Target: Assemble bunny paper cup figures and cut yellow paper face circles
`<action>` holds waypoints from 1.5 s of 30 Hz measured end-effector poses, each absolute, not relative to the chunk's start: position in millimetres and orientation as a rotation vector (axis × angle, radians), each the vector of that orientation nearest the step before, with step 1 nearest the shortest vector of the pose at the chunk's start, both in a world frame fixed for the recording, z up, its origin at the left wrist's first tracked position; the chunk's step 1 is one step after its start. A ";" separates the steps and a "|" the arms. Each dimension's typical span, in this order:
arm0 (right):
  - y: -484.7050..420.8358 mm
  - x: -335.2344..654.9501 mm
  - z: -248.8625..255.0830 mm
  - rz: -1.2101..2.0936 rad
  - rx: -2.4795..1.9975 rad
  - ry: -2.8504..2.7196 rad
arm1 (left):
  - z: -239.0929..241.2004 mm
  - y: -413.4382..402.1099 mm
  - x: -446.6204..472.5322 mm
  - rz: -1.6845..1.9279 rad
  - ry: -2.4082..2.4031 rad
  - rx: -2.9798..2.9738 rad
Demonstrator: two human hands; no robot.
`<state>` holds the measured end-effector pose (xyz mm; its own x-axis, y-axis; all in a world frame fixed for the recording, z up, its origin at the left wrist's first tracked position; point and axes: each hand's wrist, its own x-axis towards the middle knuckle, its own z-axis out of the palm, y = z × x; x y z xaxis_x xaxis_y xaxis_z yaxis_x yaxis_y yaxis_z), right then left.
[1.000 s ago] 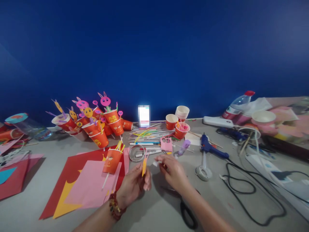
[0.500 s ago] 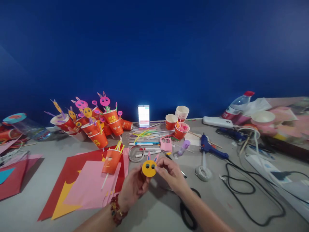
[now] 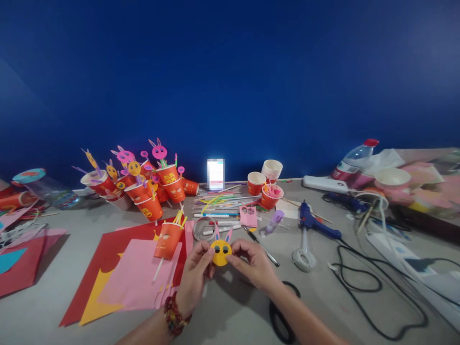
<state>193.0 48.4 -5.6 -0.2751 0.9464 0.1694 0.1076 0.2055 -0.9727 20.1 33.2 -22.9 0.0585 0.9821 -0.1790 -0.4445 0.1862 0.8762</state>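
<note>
A small yellow paper bunny face (image 3: 220,251) with two dark eyes and pink ears is pinched between both hands above the grey table (image 3: 233,316). My left hand (image 3: 194,279), with a bead bracelet on the wrist, grips its left edge. My right hand (image 3: 253,264) grips its right edge with thumb and fingers. Just left of the hands lies an orange paper cup (image 3: 167,239) on a stick, resting on pink paper (image 3: 132,278) and red paper (image 3: 108,254). Black scissors (image 3: 280,316) lie under my right forearm.
A cluster of orange cups with bunny toppers (image 3: 143,182) stands at the back left. Straws and pens (image 3: 219,201), a tape ring (image 3: 204,228), a blue glue gun (image 3: 312,223) with black cable (image 3: 362,282), stacked cups (image 3: 271,168), a bottle (image 3: 354,158) and a power strip (image 3: 398,249) lie around.
The yellow bunny face turned from edge-on to facing me. My right hand moved in and took its right side, so both hands now hold it, slightly lower.
</note>
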 end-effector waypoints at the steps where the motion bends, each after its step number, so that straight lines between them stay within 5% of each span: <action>1: 48.7 192.8 -5.7 1.174 -1.017 -1.599 | -21.2 33.3 20.1 1.221 0.911 0.700; 7: 50.4 191.9 -4.4 1.119 -1.004 -1.636 | -14.9 38.2 21.4 1.011 0.687 0.420; 20: 54.8 196.8 -11.1 1.194 -1.069 -1.501 | -19.0 37.8 16.5 1.324 0.966 0.878; 37: 51.3 194.2 -10.7 1.129 -1.075 -1.464 | -25.7 36.3 14.9 1.240 1.042 1.036; 45: 53.7 199.1 -7.4 1.112 -1.094 -1.329 | -10.6 33.8 8.6 1.229 1.192 1.639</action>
